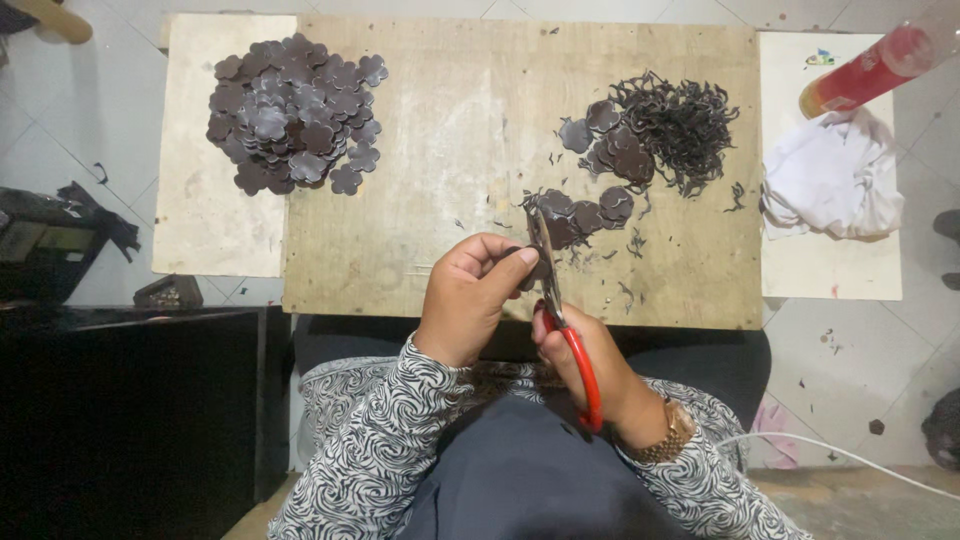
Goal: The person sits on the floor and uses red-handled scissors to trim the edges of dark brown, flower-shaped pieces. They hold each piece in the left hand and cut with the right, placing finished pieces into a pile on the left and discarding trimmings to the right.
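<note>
My right hand (590, 365) grips red-handled scissors (560, 310), blades pointing up toward the wooden board (450, 150). My left hand (470, 290) pinches a small dark brown flower-shaped piece (527, 262) against the blades. A big pile of dark flower-shaped pieces (295, 110) lies at the board's far left. A smaller group of such pieces (605, 150) sits at the right, with thin curly dark trimmings (685, 120) heaped beside it. More pieces (585, 212) lie just beyond the scissor tips.
A lighter panel (200, 220) lies left of the board, another (830, 265) at the right bears a crumpled white cloth (830, 180) and a red-and-clear bottle (870, 70). A dark box (50, 245) sits left on the tiled floor. A white cable (850, 455) runs lower right.
</note>
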Available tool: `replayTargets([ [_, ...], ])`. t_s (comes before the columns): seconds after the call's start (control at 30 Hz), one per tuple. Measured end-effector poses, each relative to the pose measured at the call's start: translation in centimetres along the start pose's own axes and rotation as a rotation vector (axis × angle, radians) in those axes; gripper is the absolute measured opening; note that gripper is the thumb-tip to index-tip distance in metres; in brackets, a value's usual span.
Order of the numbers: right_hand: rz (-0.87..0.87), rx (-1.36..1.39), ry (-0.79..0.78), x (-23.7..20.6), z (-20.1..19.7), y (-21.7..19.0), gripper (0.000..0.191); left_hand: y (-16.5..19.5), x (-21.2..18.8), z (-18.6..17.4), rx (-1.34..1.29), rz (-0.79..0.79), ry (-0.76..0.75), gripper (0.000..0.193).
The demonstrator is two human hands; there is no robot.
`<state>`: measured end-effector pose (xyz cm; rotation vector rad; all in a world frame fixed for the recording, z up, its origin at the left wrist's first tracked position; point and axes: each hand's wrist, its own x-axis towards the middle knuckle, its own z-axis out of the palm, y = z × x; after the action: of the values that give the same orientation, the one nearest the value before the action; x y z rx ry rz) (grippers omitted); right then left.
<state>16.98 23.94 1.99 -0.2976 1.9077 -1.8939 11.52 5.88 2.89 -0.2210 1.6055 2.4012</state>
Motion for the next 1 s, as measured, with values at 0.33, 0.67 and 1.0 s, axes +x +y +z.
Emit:
replayTargets([
  [0.33,-0.035,-0.002,0.001,0.3,0.0,0.0,0.057,0.3,0.0,0.2,-0.047,0.009,-0.002,0.011],
  [0.67,0.030,0.030,0.069,0.2,0.4,1.3,0.052,-0.2,0.2,0.1,-0.036,-0.002,0.006,0.012],
  [1.0,0.108,0.026,0.087,-0.3,0.0,1.1,0.046,0.0,0.1,-0.1,-0.049,0.010,-0.023,0.011],
])
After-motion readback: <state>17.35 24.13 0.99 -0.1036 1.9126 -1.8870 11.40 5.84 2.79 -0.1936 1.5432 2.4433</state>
